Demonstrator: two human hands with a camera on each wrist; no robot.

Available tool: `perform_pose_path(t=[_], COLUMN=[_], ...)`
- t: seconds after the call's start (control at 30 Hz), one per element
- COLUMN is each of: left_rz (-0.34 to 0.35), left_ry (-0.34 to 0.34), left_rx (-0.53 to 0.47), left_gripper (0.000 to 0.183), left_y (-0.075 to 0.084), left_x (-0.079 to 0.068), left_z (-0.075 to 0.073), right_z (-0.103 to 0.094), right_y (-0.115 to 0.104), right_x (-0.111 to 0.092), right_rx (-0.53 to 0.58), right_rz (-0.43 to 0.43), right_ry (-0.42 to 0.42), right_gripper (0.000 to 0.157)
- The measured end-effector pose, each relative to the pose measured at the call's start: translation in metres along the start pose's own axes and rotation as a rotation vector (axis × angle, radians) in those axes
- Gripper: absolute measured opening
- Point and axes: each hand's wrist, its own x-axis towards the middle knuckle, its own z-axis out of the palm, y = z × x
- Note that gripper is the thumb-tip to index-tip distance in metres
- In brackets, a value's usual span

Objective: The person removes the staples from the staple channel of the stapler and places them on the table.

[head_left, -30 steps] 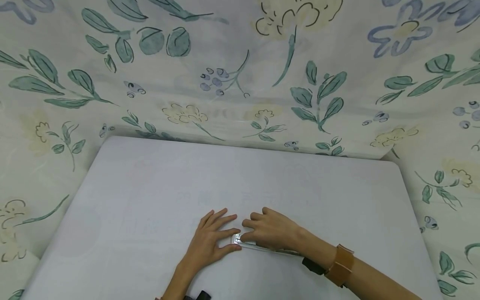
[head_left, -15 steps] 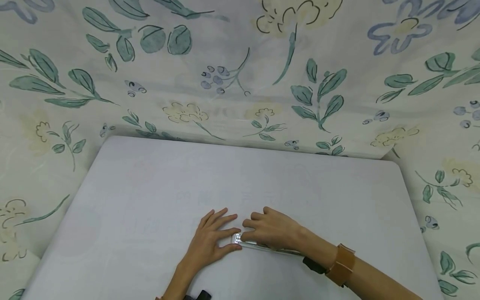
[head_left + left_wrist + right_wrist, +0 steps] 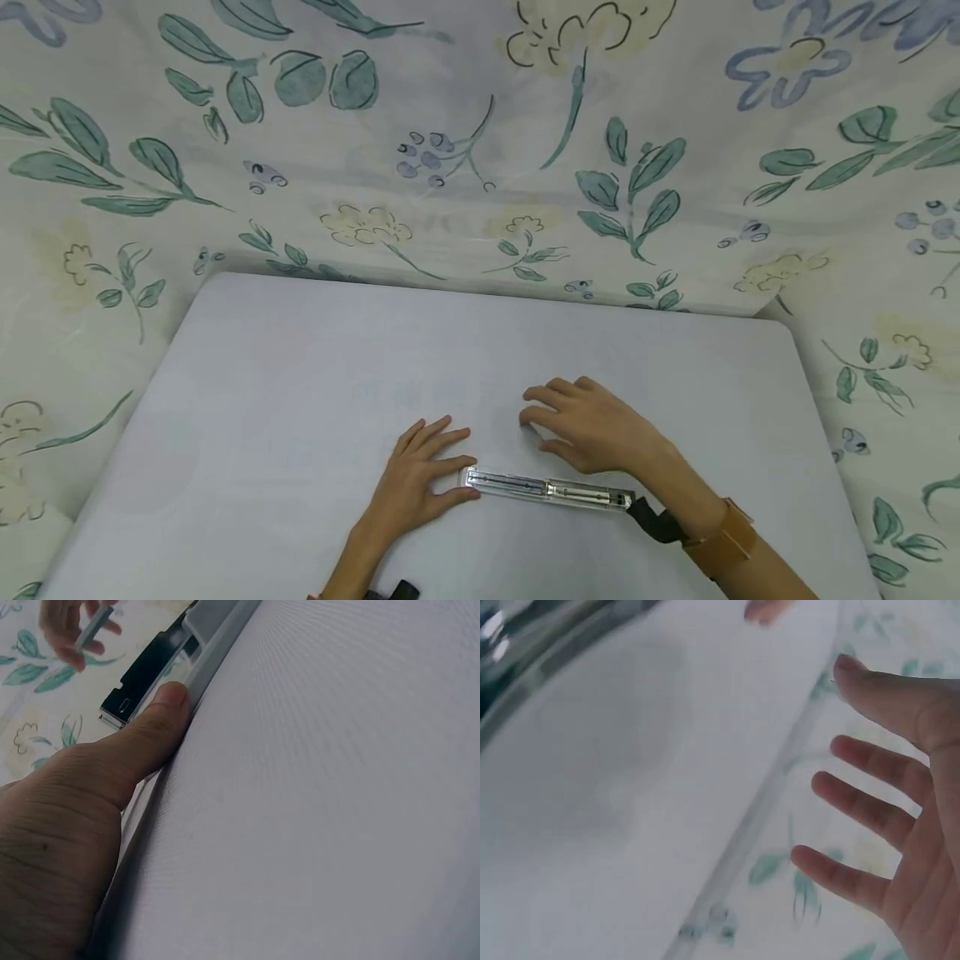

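Note:
In the head view a long silver stapler [image 3: 551, 489], opened out flat, lies on the white table. My left hand [image 3: 412, 483] pinches its left end between thumb and index finger, the other fingers spread. In the left wrist view the thumb [image 3: 154, 727] presses against the side of the grey and black stapler [image 3: 150, 671]. My right hand [image 3: 592, 429] is raised behind the stapler, apart from it. A small grey bar [image 3: 94, 628] that looks like a strip of staples shows in its fingers in the left wrist view; the right wrist view does not show it.
The white tabletop [image 3: 375, 358] has rounded back corners. A floral cloth [image 3: 480, 167] hangs behind it and along both sides. A dark camera [image 3: 656, 522] on the right wrist overlaps the right end of the stapler.
My right hand has lifted off the stapler and moved back and to the right, uncovering its length. The left hand has kept its place at the left end.

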Motion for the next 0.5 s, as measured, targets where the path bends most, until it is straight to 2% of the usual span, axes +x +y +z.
perform_pose_path(t=[0.1, 0.23, 0.4, 0.5], left_rz=[-0.004, 0.0, 0.011, 0.01], left_ry=[0.009, 0.014, 0.026, 0.031], left_rx=[-0.014, -0.024, -0.029, -0.032], left_gripper=[0.044, 0.044, 0.044, 0.043], left_y=[-0.002, -0.004, -0.004, -0.005], left_x=[0.0, -0.001, 0.0, 0.0], left_z=[0.001, 0.0, -0.001, 0.0], right_z=[0.001, 0.014, 0.044, 0.061], right_y=[0.019, 0.036, 0.035, 0.028], right_x=[-0.026, -0.073, -0.133, -0.155], right_rx=[0.035, 0.09, 0.18, 0.216], right_rz=[0.121, 0.332, 0.593, 0.699], right_ry=[0.079, 0.143, 0.163, 0.179], right_gripper=[0.035, 0.034, 0.034, 0.034])
